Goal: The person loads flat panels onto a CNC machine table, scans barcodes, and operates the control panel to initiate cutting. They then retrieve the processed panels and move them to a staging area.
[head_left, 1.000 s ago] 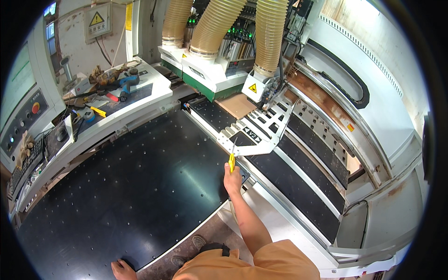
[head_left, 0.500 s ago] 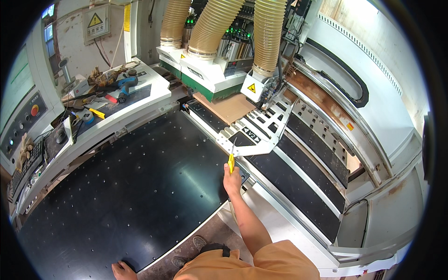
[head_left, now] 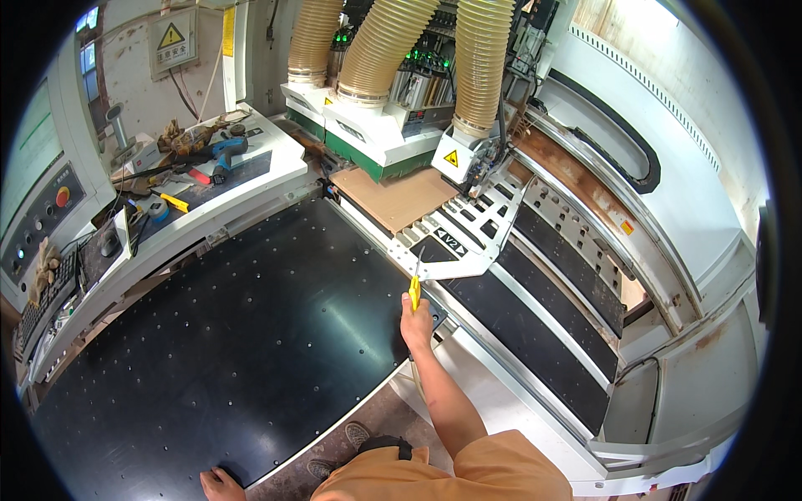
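Note:
My right hand (head_left: 416, 324) is closed round a yellow air blow gun (head_left: 415, 289) at the right edge of the black table. Its thin metal nozzle points away from me, over the white slotted guide plate (head_left: 455, 265), and a pale hose shows below my wrist. At the table's near edge, low in the picture, my left hand (head_left: 222, 483) rests with its fingers curled in, holding nothing visible. Beyond the guide plate, a flat brown board (head_left: 388, 203) sticks out from beneath the white and green machine head (head_left: 380, 146).
The black table (head_left: 225, 334) is dotted with small holes. Ribbed hoses (head_left: 384, 54) rise from the machine head. On the left, a white bench (head_left: 251, 179) carries gloves and hand tools near a control panel (head_left: 50, 204). Dark conveyor strips (head_left: 535, 351) lie to the right.
The brown board has slid toward the near left, so more of it shows out from under the machine head. Both my hands and the blow gun have stayed in place.

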`<act>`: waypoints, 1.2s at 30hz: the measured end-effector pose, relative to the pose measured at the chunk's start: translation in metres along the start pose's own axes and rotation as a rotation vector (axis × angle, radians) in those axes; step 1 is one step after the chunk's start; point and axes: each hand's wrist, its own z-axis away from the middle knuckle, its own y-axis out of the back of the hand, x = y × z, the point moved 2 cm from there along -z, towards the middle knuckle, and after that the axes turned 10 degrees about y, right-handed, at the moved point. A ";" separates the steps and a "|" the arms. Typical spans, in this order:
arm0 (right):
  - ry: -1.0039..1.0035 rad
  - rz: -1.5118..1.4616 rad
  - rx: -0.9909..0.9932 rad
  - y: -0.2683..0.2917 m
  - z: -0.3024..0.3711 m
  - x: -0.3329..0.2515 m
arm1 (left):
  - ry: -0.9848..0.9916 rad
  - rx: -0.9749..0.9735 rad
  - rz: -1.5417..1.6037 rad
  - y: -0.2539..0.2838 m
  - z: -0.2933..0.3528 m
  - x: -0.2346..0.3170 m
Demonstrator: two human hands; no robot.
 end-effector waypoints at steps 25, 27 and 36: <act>-0.019 -0.009 -0.010 0.003 0.003 -0.006 | 0.055 -0.098 -0.097 0.019 -0.005 0.024; -0.018 -0.003 -0.009 0.002 0.003 -0.005 | 0.066 -0.108 -0.106 0.019 -0.006 0.025; 0.004 0.013 -0.001 0.000 0.001 -0.001 | 0.073 -0.092 -0.080 0.018 -0.006 0.025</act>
